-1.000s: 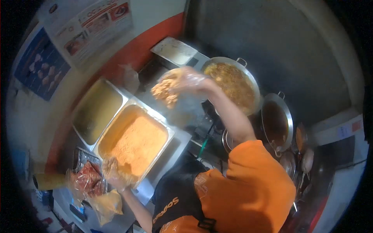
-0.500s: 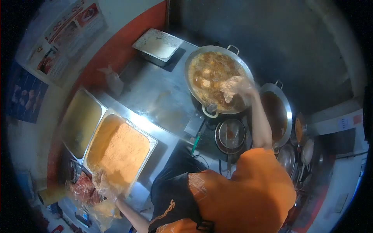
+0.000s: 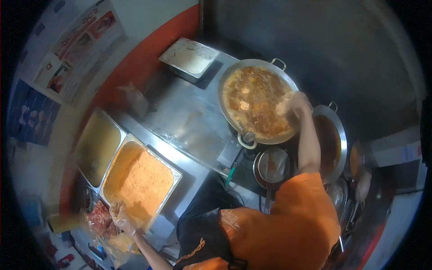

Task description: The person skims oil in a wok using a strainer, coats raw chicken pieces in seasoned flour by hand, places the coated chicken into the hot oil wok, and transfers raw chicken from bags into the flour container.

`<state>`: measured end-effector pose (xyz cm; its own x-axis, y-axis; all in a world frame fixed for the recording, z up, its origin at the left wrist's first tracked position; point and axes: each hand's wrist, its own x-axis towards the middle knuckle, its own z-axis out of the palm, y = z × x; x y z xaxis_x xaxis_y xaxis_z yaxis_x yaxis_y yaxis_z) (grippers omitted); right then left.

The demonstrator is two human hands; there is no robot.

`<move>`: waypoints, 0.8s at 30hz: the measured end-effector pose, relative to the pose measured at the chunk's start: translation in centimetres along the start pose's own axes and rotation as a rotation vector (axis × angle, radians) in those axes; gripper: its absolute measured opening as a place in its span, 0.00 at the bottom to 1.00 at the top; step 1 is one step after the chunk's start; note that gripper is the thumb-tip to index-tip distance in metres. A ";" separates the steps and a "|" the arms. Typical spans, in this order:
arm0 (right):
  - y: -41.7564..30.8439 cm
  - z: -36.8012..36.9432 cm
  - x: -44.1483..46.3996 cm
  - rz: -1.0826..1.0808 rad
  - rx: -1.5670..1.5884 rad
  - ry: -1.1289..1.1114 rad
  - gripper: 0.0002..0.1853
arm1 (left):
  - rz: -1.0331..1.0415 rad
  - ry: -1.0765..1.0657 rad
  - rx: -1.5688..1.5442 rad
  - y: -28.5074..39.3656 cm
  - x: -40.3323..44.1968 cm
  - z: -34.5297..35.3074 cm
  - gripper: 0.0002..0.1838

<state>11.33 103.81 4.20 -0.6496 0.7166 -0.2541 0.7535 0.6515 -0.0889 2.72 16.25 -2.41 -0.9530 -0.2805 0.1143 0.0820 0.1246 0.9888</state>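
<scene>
My right hand (image 3: 299,102), in a thin clear glove, is over the right side of a wide pan of bubbling oil (image 3: 290,81). Its fingers are closed around a pale, flour-coated piece of meat (image 3: 283,106), partly hidden by the hand. Two smaller coated lumps (image 3: 244,105) float in the oil. My left hand (image 3: 123,218), gloved and crusted with coating, is at the near left corner of a metal tray of orange breading flour (image 3: 168,198). The crust hides whether its fingers hold anything. Beside it is red raw meat (image 3: 100,219) in a clear plastic bag.
A tray of yellowish liquid (image 3: 122,139) adjoins the flour tray. At the back stands another metal pan (image 3: 189,56). A second pan of dark oil (image 3: 343,135) is on the right. A strainer (image 3: 274,164) and a green-handled tool (image 3: 231,174) are near my body.
My right hand and the coated piece have shifted toward the pan's right side, and less of the piece shows. My left hand stays by the flour tray. The camera view has shifted slightly.
</scene>
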 end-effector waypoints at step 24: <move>-23.5 -24.8 -16.6 -0.788 0.742 1.137 0.19 | 0.194 -0.001 0.112 14.4 -1.6 1.6 0.20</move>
<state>1.89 82.79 34.38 -0.3641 0.2963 0.8830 -0.1414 0.9195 -0.3668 4.95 20.05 11.48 -0.9227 -0.2403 0.3015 0.2312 0.2809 0.9315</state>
